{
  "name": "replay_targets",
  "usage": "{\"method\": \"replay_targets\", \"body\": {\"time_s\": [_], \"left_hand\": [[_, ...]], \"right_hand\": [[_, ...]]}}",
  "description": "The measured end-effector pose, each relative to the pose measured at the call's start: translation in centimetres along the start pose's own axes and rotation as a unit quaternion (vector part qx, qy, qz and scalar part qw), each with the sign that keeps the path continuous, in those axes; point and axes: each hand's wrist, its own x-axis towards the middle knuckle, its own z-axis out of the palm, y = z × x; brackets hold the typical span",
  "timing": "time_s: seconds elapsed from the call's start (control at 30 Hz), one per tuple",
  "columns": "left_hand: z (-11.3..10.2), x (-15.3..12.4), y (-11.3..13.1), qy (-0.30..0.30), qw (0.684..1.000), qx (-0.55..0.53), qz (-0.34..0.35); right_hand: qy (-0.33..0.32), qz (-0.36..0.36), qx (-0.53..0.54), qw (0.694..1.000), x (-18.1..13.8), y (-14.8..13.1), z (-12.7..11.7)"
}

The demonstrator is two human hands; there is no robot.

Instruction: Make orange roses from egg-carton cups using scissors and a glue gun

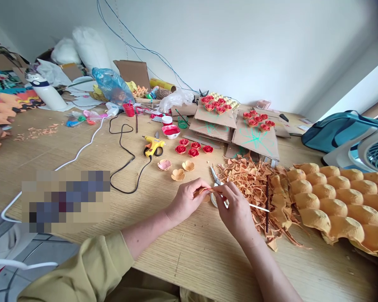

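My left hand (190,199) pinches an orange egg-carton piece (204,192) between thumb and fingers. The fingertips of my right hand (235,209) close on the same piece from the other side. Much of the piece is hidden by my fingers. Scissors (214,176) with white handles lie open on the table just behind my right hand. Past my hands sit a few cut orange cup flowers (178,175), one of them a pinkish flower (164,165). Several red paper roses (194,149) stand behind those.
A yellow glue gun (153,146) with a black cord lies left of the flowers. Orange scraps (248,180) and egg trays (340,193) fill the right side. Behind are a bowl of red paint (171,131) and cardboard sheets (255,140) bearing roses.
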Motion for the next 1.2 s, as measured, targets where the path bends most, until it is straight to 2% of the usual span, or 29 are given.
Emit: {"method": "replay_targets", "body": {"time_s": [0.17,0.33,0.47,0.73,0.93,1.2], "left_hand": [[0.24,0.00,-0.44,-0.011,1.000,-0.015,-0.022],[0.42,0.14,-0.70,-0.005,0.998,-0.047,-0.033],[0.41,-0.01,-0.34,0.011,0.999,-0.042,-0.029],[0.41,-0.05,-0.03,-0.012,0.998,-0.047,-0.040],[0.52,0.11,-0.12,-0.006,0.998,-0.053,-0.045],[0.49,0.14,-0.04,-0.003,0.996,-0.069,-0.055]], "right_hand": [[-0.011,0.010,-0.017,1.000,-0.12,0.15,0.19],[0.005,-0.026,-0.070,0.997,0.03,-0.05,0.01],[0.007,-0.019,-0.006,1.000,0.12,-0.10,-0.19],[-0.015,0.022,0.041,0.999,0.00,0.29,-0.01],[-0.003,-0.018,-0.043,0.999,0.07,0.18,-0.14],[-0.012,0.008,0.039,0.999,0.19,0.50,-0.51]]}}
